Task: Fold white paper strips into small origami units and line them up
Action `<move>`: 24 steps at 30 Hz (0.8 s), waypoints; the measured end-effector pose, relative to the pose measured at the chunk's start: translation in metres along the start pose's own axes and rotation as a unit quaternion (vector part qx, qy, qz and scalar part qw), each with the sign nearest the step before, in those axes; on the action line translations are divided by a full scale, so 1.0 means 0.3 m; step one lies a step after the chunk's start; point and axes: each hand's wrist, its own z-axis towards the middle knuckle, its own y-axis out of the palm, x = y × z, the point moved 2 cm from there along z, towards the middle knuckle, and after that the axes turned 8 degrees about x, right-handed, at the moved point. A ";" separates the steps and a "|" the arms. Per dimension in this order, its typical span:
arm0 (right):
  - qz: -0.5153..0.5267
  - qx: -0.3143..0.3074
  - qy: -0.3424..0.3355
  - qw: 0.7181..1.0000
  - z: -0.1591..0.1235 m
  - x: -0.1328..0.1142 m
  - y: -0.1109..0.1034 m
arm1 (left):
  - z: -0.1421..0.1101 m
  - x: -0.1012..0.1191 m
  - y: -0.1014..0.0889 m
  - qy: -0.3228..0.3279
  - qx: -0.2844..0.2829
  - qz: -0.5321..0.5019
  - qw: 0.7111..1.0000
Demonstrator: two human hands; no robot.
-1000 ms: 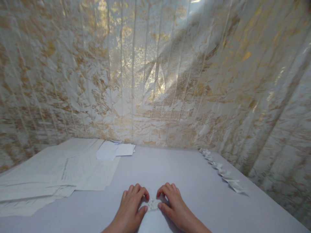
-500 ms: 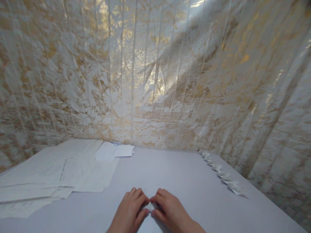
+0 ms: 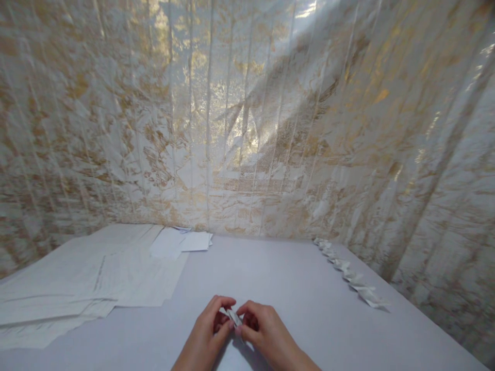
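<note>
A small folded piece of paper point(image 3: 234, 318), white with dark print marks, is pinched between my two hands at the front middle of the table. My left hand point(image 3: 211, 330) grips it from the left with thumb and fingertips. From the right, my right hand point(image 3: 266, 329) holds it between thumb and index finger, the other fingers curled in. The paper is tilted and lifted a little off the white tabletop point(image 3: 247, 273). The fingers partly cover it, so its full shape is hidden.
Large printed sheets point(image 3: 135, 278) lie overlapping on the left. Smaller white paper pieces point(image 3: 195, 241) rest at their back right corner. Several small folded papers point(image 3: 353, 277) form a row along the table's right side. A patterned curtain point(image 3: 247, 129) hangs behind and at the right.
My hands have raised the folded paper slightly and turned it from lying flat to a tilted position. The fingers have shifted to a pinch at its ends.
</note>
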 end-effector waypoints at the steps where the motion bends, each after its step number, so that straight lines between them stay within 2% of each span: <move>1: 0.007 0.003 0.002 1.000 0.002 -0.002 -0.001 | 0.001 0.005 0.002 0.002 0.003 0.000 1.000; 7: 0.054 0.009 0.016 0.998 0.000 -0.011 -0.013 | 0.000 0.049 0.013 0.017 0.030 0.048 0.998; 11: -0.005 0.015 0.009 1.000 -0.001 -0.024 -0.014 | -0.013 0.035 0.015 0.036 0.026 0.047 0.998; 14: 0.004 0.031 0.018 0.999 0.001 -0.026 -0.013 | -0.026 0.016 0.011 0.046 0.031 0.049 0.997; 17: 0.015 0.055 -0.015 0.998 -0.004 -0.034 -0.014 | -0.034 0.008 0.009 0.017 0.028 0.053 0.998; 20: 0.027 0.062 -0.055 0.996 -0.014 -0.051 -0.013 | -0.035 0.015 0.014 -0.015 -0.007 0.036 0.999; 24: 0.086 0.053 -0.051 0.994 -0.024 -0.046 -0.005 | -0.037 0.030 0.019 -0.034 -0.032 -0.056 0.997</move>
